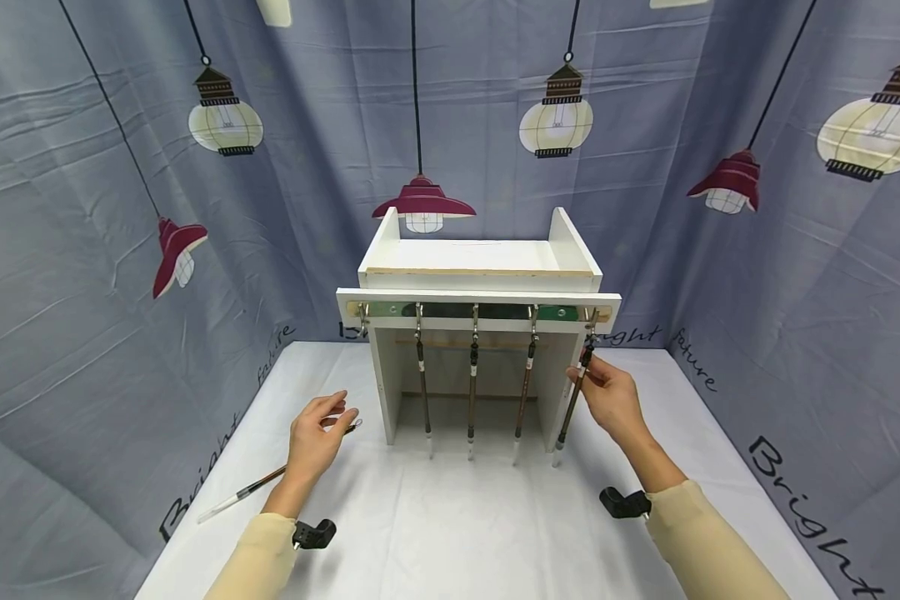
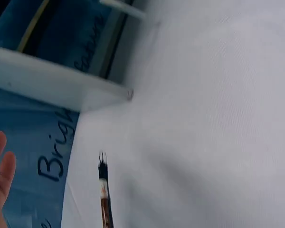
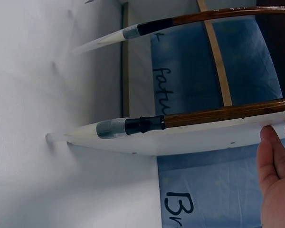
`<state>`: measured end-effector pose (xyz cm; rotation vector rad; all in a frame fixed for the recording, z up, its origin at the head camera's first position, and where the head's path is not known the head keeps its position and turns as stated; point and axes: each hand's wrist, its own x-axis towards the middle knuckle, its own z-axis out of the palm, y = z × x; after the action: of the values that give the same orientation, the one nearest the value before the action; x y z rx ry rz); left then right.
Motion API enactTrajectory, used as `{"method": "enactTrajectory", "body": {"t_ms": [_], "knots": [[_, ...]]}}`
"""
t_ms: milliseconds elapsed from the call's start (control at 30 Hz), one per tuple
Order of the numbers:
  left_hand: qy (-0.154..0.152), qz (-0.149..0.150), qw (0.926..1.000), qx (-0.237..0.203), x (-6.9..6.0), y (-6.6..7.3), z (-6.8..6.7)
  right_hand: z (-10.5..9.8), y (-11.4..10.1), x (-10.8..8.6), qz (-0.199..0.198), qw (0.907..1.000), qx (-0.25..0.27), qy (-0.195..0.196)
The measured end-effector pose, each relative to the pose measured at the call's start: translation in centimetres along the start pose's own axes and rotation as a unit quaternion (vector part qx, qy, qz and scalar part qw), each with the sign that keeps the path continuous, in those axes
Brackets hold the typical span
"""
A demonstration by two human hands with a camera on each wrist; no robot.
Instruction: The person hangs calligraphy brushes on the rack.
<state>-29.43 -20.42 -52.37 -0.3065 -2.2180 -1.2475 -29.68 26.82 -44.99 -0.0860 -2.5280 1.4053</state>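
My right hand [image 1: 607, 396] is at the rightmost hanging writing brush [image 1: 576, 387], with fingers behind its upper handle. In the right wrist view, the visible fingers [image 3: 270, 159] are extended and stand slightly apart from the brush handle [image 3: 223, 114]; the thumb is out of sight. Three more brushes, including a middle one [image 1: 472, 392], hang from hooks with their tips down. My left hand [image 1: 315, 442] is loosely bent over another brush [image 1: 262, 482] lying on the table, and grips nothing. That brush's looped end [image 2: 103, 164] appears clear of the left fingers [image 2: 4, 173].
A white shelf unit [image 1: 480, 257] stands at the back of the white table [image 1: 450, 533]. Its front rail [image 1: 480, 297] carries the hooks, and the leftmost hook [image 1: 363, 319] bears no brush. A grey-blue curtain [image 1: 315, 183] with printed lamps surrounds the table.
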Motion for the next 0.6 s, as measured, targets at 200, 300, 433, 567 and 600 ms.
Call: {"method": "enactTrajectory", "body": {"t_ms": [200, 300, 433, 567, 600], "knots": [[-0.017, -0.025, 0.9973, 0.067, -0.2, -1.9, -1.8, 0.0, 0.1, 0.0, -0.004, 1.0, 0.003, 0.003], [-0.021, -0.027, 0.9956, 0.087, -0.5, -2.8, -2.5, 0.0, 0.0, 0.0, -0.003, 1.0, 0.002, 0.004], [-0.025, -0.026, 0.9942, 0.101, -0.6, -4.0, -3.0, 0.0, -0.1, -0.1, 0.001, 1.0, 0.002, 0.003], [-0.028, -0.024, 0.9926, 0.116, -0.8, -4.9, -3.2, 0.0, -0.1, 0.0, 0.005, 1.0, 0.005, 0.001], [-0.03, -0.023, 0.9921, 0.12, -0.8, -5.0, -3.3, 0.0, -0.1, 0.0, 0.005, 1.0, 0.004, 0.001]]}}
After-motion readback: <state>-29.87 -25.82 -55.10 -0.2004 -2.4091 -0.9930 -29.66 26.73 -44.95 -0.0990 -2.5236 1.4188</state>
